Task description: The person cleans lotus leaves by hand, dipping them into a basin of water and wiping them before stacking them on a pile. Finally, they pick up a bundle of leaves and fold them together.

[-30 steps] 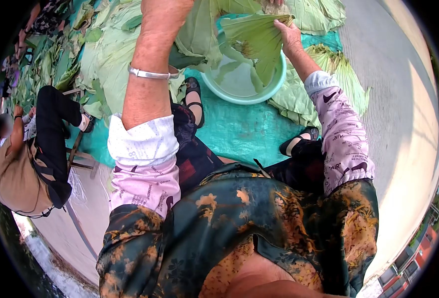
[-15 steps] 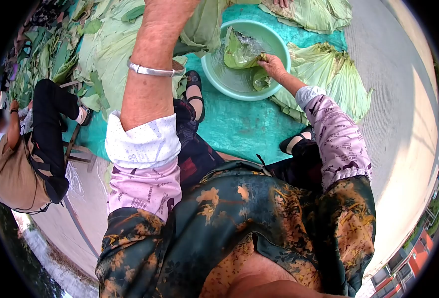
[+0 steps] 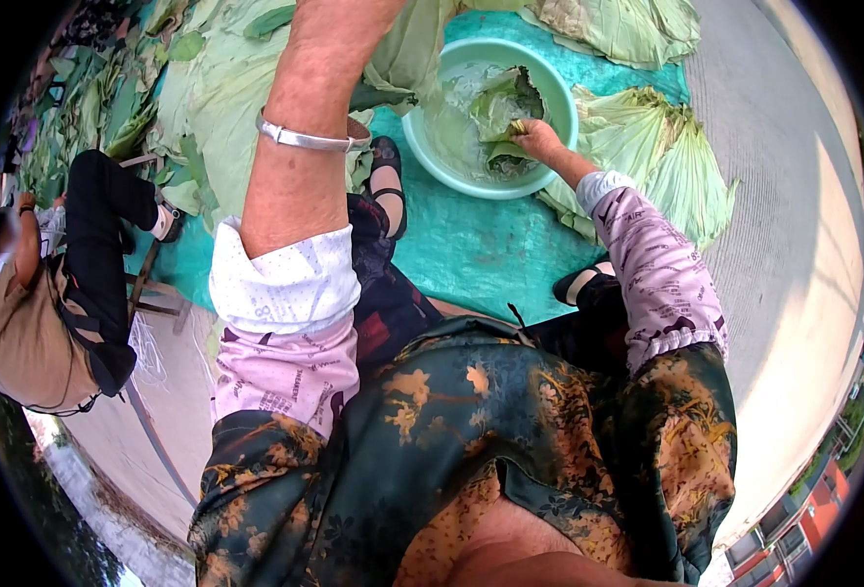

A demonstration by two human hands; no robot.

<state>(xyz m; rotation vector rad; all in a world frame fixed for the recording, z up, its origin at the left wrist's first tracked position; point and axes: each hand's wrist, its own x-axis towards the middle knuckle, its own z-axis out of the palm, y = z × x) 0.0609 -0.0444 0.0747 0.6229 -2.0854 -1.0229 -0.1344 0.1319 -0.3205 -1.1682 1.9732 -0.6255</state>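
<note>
My right hand [image 3: 541, 142] is closed on one end of a wet green lotus leaf [image 3: 498, 106], at the right side of a pale green basin [image 3: 420, 149]. The leaf lies crumpled and curled in the basin's rippled water. My left forearm [image 3: 307, 93], with a silver bracelet [image 3: 305, 139] at the wrist, stretches up past the top edge, so the left hand is out of sight. Large pale green leaves [image 3: 219, 112] spread beneath and beside that arm.
A teal tarp [image 3: 471, 249] lies under the basin. Stacked fan-shaped leaves [image 3: 662, 157] rest right of the basin, with more leaves [image 3: 627, 27] above. At left, a seated person [image 3: 45, 328] is beside a leaf heap [image 3: 89, 117]. Concrete pavement [image 3: 774, 196] runs along the right.
The leaf in the basin has turned and swung to the right, and the water is more stirred. My right hand stays on its end. Another hand at the top edge has gone from view.
</note>
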